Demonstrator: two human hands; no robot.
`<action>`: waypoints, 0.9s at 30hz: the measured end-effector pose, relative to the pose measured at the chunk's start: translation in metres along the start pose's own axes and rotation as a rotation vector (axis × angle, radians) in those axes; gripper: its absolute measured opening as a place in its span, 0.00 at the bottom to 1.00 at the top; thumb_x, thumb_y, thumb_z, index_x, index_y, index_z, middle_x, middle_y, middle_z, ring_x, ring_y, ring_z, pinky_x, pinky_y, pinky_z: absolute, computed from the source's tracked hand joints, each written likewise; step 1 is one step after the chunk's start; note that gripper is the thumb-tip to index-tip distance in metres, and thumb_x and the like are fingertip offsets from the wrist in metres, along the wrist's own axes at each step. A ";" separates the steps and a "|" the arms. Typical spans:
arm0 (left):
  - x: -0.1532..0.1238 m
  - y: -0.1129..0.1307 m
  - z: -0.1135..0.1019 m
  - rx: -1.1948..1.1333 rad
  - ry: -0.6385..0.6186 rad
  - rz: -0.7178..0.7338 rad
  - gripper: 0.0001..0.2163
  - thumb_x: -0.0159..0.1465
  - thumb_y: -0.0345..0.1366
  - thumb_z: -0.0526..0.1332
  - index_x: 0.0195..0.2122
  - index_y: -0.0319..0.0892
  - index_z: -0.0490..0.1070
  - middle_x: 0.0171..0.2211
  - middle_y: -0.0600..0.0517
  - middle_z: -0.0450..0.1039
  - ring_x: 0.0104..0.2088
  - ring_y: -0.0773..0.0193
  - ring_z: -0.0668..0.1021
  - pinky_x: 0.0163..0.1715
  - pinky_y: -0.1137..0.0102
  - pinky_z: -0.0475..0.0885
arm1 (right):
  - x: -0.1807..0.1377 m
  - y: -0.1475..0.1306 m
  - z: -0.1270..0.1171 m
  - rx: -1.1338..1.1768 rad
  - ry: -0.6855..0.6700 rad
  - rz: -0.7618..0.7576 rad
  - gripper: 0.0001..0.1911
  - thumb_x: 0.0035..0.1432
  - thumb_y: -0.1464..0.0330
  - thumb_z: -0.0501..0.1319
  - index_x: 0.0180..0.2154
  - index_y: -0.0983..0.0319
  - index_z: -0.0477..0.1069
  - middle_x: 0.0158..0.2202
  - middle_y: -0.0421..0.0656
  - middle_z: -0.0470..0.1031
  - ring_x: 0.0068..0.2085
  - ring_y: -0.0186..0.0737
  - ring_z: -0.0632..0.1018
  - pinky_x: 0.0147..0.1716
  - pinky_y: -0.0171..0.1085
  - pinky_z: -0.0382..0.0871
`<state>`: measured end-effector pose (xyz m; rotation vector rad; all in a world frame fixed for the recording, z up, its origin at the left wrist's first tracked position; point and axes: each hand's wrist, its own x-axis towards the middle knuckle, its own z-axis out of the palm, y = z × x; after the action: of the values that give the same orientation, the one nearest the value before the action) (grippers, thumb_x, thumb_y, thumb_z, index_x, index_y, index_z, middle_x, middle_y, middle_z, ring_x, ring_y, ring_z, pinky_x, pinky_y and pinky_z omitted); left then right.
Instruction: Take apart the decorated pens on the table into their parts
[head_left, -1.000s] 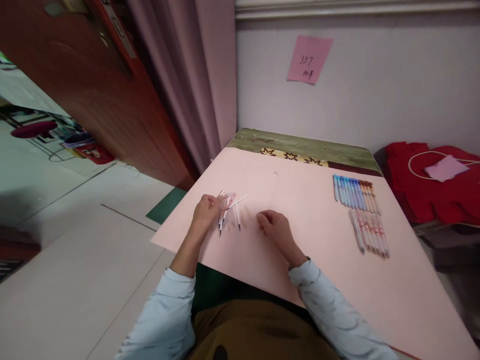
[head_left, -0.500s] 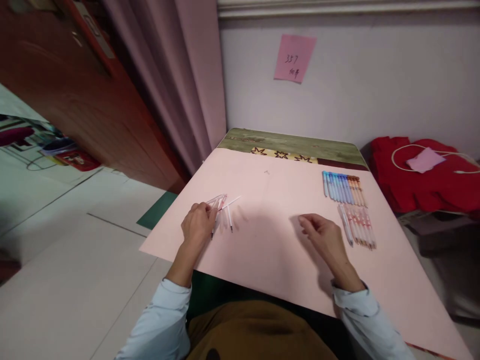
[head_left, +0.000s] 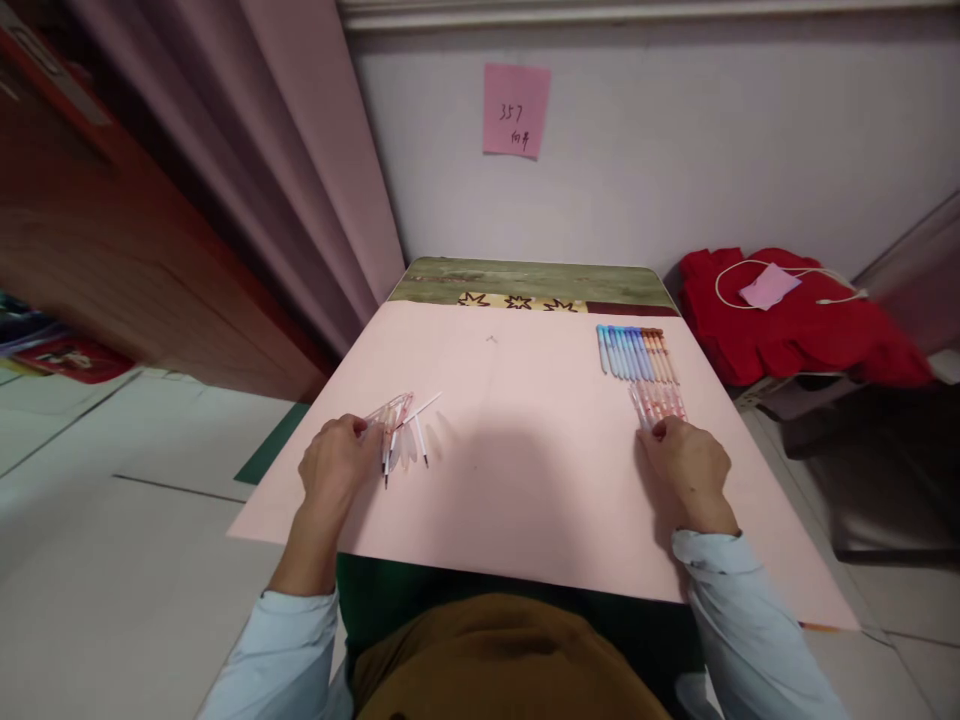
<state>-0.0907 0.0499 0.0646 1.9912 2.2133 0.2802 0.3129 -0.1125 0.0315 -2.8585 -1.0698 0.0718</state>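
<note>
On the far left we see a brown door (head_left: pixel 150 260) and, next to it, a mauve curtain (head_left: pixel 300 150). Our left hand (head_left: pixel 336 462) is at the left edge of a loose pile of clear pen parts (head_left: pixel 396 412), fingers curled; we cannot tell whether they grasp a piece. White refills (head_left: pixel 421 440) with dark tips lie across and beside that pile on the pink sheet (head_left: pixel 540 370). Toward the right, blue pens (head_left: pixel 624 352) and brown pens (head_left: pixel 661 355) lie side by side in one row, with clear pens (head_left: pixel 663 400) in a row just nearer us. Our right hand (head_left: pixel 690 472) is at the near ends of these, fingertips together; whether it grips one, we cannot tell. Farthest right is a red cloth (head_left: pixel 795 340).
</note>
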 end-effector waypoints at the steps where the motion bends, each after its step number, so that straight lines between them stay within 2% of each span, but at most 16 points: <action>1: -0.003 0.003 -0.003 -0.040 0.033 0.018 0.16 0.60 0.48 0.58 0.39 0.43 0.76 0.42 0.41 0.77 0.41 0.46 0.77 0.35 0.60 0.68 | 0.000 -0.001 -0.003 0.012 0.003 -0.001 0.18 0.60 0.59 0.57 0.40 0.64 0.79 0.35 0.58 0.79 0.38 0.56 0.80 0.36 0.45 0.67; 3: -0.012 0.014 -0.006 -0.214 0.080 0.074 0.14 0.60 0.48 0.59 0.36 0.43 0.76 0.37 0.44 0.78 0.37 0.51 0.77 0.35 0.62 0.67 | -0.005 -0.008 -0.009 0.087 0.033 0.012 0.17 0.58 0.59 0.58 0.38 0.63 0.79 0.33 0.57 0.79 0.38 0.57 0.80 0.37 0.47 0.67; 4: -0.019 0.023 -0.005 -0.351 0.064 0.107 0.14 0.60 0.48 0.60 0.34 0.43 0.76 0.34 0.46 0.78 0.34 0.54 0.77 0.35 0.64 0.67 | -0.011 -0.015 -0.011 0.179 0.048 0.010 0.16 0.57 0.59 0.59 0.37 0.62 0.79 0.33 0.55 0.79 0.38 0.57 0.79 0.37 0.47 0.67; 6: -0.034 0.046 0.003 -0.695 -0.110 0.148 0.13 0.59 0.47 0.61 0.33 0.42 0.77 0.30 0.48 0.77 0.31 0.58 0.76 0.33 0.66 0.68 | -0.028 -0.035 -0.014 0.506 0.007 -0.039 0.16 0.55 0.56 0.61 0.35 0.61 0.78 0.31 0.52 0.79 0.36 0.53 0.79 0.36 0.45 0.67; 7: -0.042 0.059 0.009 -0.848 -0.269 0.191 0.13 0.57 0.47 0.64 0.33 0.42 0.78 0.31 0.48 0.78 0.31 0.60 0.76 0.34 0.66 0.68 | -0.039 -0.048 -0.013 0.755 -0.082 -0.104 0.17 0.54 0.54 0.62 0.34 0.61 0.76 0.31 0.50 0.79 0.34 0.49 0.78 0.35 0.43 0.68; 9: -0.058 0.081 0.022 -1.124 -0.630 0.218 0.16 0.56 0.46 0.67 0.41 0.42 0.79 0.38 0.46 0.80 0.36 0.60 0.78 0.38 0.66 0.69 | -0.061 -0.076 -0.009 1.253 -0.486 -0.196 0.21 0.53 0.50 0.63 0.34 0.62 0.73 0.30 0.47 0.79 0.30 0.43 0.77 0.32 0.39 0.69; 10: -0.064 0.090 0.027 -1.254 -0.766 0.193 0.18 0.56 0.46 0.68 0.44 0.42 0.79 0.42 0.45 0.80 0.39 0.59 0.79 0.42 0.65 0.69 | -0.071 -0.089 -0.006 1.397 -0.721 -0.225 0.22 0.52 0.49 0.65 0.34 0.62 0.73 0.30 0.46 0.78 0.29 0.40 0.77 0.31 0.38 0.69; 11: -0.069 0.096 0.032 -1.375 -0.831 0.152 0.18 0.56 0.45 0.69 0.45 0.41 0.79 0.43 0.43 0.80 0.41 0.58 0.79 0.44 0.64 0.69 | -0.080 -0.100 -0.004 1.502 -0.876 -0.230 0.22 0.51 0.50 0.67 0.36 0.62 0.73 0.29 0.44 0.77 0.27 0.37 0.75 0.30 0.36 0.68; 14: -0.075 0.099 0.039 -1.594 -0.871 0.015 0.17 0.54 0.42 0.71 0.42 0.39 0.79 0.40 0.42 0.81 0.37 0.60 0.80 0.44 0.64 0.70 | -0.096 -0.121 0.003 1.700 -1.150 -0.169 0.21 0.52 0.53 0.69 0.40 0.62 0.74 0.26 0.37 0.72 0.23 0.30 0.71 0.25 0.32 0.64; 16: -0.074 0.094 0.038 -1.641 -0.887 -0.046 0.15 0.53 0.41 0.72 0.39 0.38 0.80 0.37 0.42 0.81 0.32 0.62 0.79 0.41 0.65 0.71 | -0.100 -0.126 0.007 1.748 -1.333 -0.158 0.20 0.54 0.53 0.67 0.38 0.63 0.75 0.22 0.35 0.68 0.20 0.28 0.67 0.22 0.31 0.61; 19: -0.074 0.086 0.034 -1.688 -0.918 -0.110 0.15 0.52 0.42 0.73 0.36 0.38 0.80 0.35 0.43 0.81 0.32 0.60 0.79 0.39 0.65 0.73 | -0.103 -0.129 0.011 1.774 -1.583 -0.150 0.19 0.57 0.53 0.65 0.37 0.64 0.76 0.21 0.35 0.67 0.19 0.28 0.67 0.22 0.30 0.63; 20: -0.074 0.084 0.033 -1.697 -0.910 -0.121 0.15 0.51 0.42 0.73 0.35 0.38 0.79 0.34 0.43 0.81 0.32 0.60 0.80 0.38 0.65 0.73 | -0.104 -0.130 0.012 1.785 -1.603 -0.118 0.19 0.57 0.54 0.65 0.37 0.64 0.77 0.22 0.36 0.69 0.20 0.28 0.68 0.23 0.30 0.64; 22: -0.075 0.083 0.033 -1.688 -0.868 -0.118 0.14 0.50 0.41 0.74 0.34 0.37 0.79 0.33 0.43 0.80 0.30 0.61 0.78 0.35 0.66 0.72 | -0.106 -0.132 0.015 1.792 -1.541 -0.051 0.18 0.55 0.55 0.68 0.36 0.64 0.77 0.25 0.38 0.73 0.23 0.28 0.72 0.26 0.29 0.67; 25: -0.076 0.084 0.037 -1.627 -0.752 -0.073 0.12 0.51 0.39 0.73 0.31 0.37 0.79 0.30 0.45 0.80 0.26 0.65 0.75 0.31 0.68 0.69 | -0.108 -0.135 0.017 1.741 -1.345 -0.068 0.19 0.50 0.55 0.72 0.34 0.65 0.77 0.26 0.41 0.75 0.25 0.30 0.74 0.28 0.30 0.69; 27: -0.076 0.086 0.040 -1.600 -0.658 -0.057 0.11 0.51 0.40 0.73 0.30 0.37 0.80 0.30 0.46 0.80 0.28 0.65 0.76 0.33 0.69 0.69 | -0.109 -0.137 0.017 1.689 -1.173 -0.127 0.20 0.47 0.56 0.74 0.33 0.65 0.76 0.26 0.41 0.76 0.26 0.30 0.74 0.28 0.31 0.68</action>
<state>0.0099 -0.0155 0.0456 0.8489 0.8964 0.8490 0.1397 -0.0801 0.0297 -1.0117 -0.5647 1.7151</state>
